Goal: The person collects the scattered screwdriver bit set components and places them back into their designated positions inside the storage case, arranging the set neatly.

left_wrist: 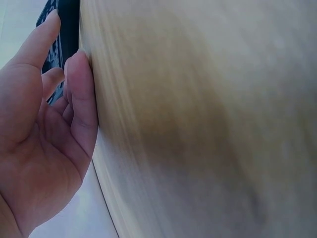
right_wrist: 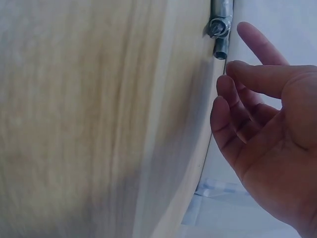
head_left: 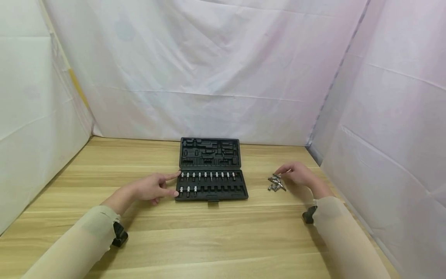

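A black socket case (head_left: 228, 197) lies unfolded on the table, its lid (head_left: 210, 166) laid back behind the base. Bit sockets (head_left: 205, 176) stand along the whole back row, and three more (head_left: 188, 190) occupy the left end of the front row. My left hand (head_left: 153, 188) touches the base's left side, index finger at the back corner and thumb at the front one; its other fingers curl loosely in the left wrist view. To the right lies a small heap of loose metal bit sockets (head_left: 276, 183). Over its right side hovers my right hand (head_left: 297, 174), fingers slightly bent, nothing visibly held.
The wooden table (head_left: 209, 240) ends at a white cloth backdrop (head_left: 202, 77) behind the case. More white sheeting (head_left: 393, 116) closes off the right side and the left. Black wrist cameras (head_left: 120, 234) sit under both sleeves.
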`<state>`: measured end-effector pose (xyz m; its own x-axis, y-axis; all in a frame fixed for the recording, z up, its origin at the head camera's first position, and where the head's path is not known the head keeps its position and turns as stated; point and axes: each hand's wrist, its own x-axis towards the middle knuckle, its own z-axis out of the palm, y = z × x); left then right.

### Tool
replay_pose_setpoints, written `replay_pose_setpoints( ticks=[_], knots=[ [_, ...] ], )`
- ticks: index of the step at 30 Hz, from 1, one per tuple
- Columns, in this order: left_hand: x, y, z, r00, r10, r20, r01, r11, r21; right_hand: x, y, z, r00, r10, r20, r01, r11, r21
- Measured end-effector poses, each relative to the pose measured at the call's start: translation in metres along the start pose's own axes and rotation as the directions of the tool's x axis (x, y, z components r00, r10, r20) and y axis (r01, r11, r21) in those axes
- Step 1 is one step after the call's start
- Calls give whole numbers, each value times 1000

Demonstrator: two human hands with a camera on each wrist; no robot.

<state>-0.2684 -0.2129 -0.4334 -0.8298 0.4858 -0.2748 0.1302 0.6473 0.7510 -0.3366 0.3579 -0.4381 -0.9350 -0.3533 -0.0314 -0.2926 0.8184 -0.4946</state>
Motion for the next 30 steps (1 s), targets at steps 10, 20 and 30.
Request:
replay_pose_setpoints(
  ticks=[10,20,30],
  knots=[
    [0,-2,1,1000,2,5,-2,1000,-12,1,6,1,1000,14,27,-14,1000,8],
    [0,-2,1,1000,0,2,0,1000,-10,-4,13,-4,999,31,38,-31,1000,2],
    [0,-1,1,1000,-9,-6,9,1000,-5,-9,12,-13,998,61,-13,-61,998,11]
  ],
)
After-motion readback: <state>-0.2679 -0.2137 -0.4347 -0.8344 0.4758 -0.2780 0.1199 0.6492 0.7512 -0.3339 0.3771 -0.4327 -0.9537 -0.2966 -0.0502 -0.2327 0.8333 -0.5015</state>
